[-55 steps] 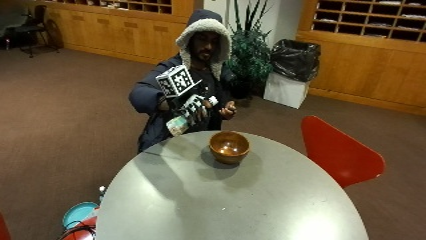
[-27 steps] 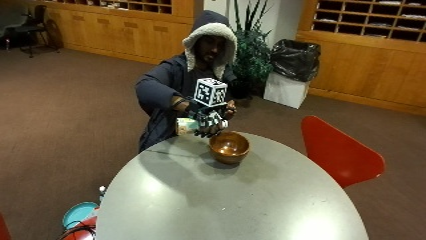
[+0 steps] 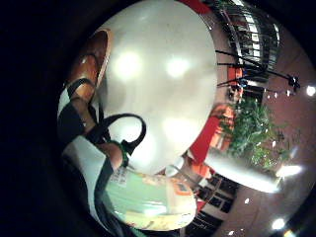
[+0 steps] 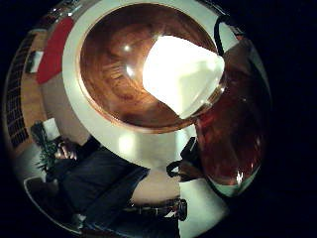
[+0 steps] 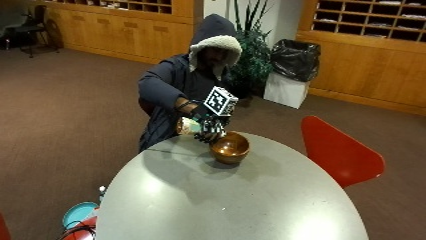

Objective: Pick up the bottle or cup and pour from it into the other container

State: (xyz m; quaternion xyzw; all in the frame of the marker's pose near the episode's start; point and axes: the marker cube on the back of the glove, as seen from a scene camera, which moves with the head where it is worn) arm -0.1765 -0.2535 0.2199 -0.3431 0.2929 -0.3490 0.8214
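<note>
A brown wooden bowl stands on the round grey table, near the far edge where the person sits. The gloved right hand grips a pale green labelled bottle, tipped on its side just above the table. The bottle's top points at the bowl's rim. In the thumb side palm view the bottle's white top hangs over the bowl's inside, where bare wood grain shows and no stream is visible. The little finger side palm view shows the bottle's labelled base by the palm, with the bowl beyond.
A red chair stands at the table's right side. A teal round thing lies on the floor at the left. Behind the person are a plant and a bin with a black bag.
The hand has come down from chest height to the bowl's rim. The bottle has gone from slanted in the air to lying sideways, its top over the bowl.
</note>
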